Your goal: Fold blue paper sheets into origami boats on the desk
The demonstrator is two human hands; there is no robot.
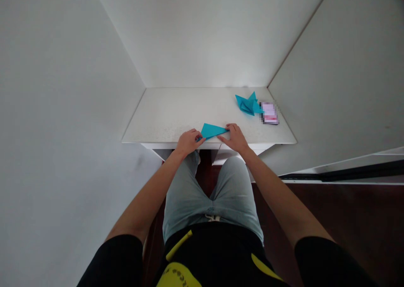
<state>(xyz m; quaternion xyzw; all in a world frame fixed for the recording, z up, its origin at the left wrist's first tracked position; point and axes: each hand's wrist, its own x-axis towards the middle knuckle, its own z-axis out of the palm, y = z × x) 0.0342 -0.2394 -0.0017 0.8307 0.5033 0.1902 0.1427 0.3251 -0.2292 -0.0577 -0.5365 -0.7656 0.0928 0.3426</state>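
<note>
A folded piece of blue paper (212, 130) lies near the front edge of the white desk (170, 112), narrowing to a point on the right. My left hand (189, 141) grips its left end, with thumb and fingers closed about the corner. At the narrow right tip, my right hand (235, 138) pinches the paper between thumb and fingers. The undersides of the paper and the fingertips are partly hidden.
A folded blue paper figure (248, 104) sits at the back right of the desk. Beside it lies a phone-like object (269, 113) with a pixelated face. White walls (205, 34) close in the desk at the back and both sides.
</note>
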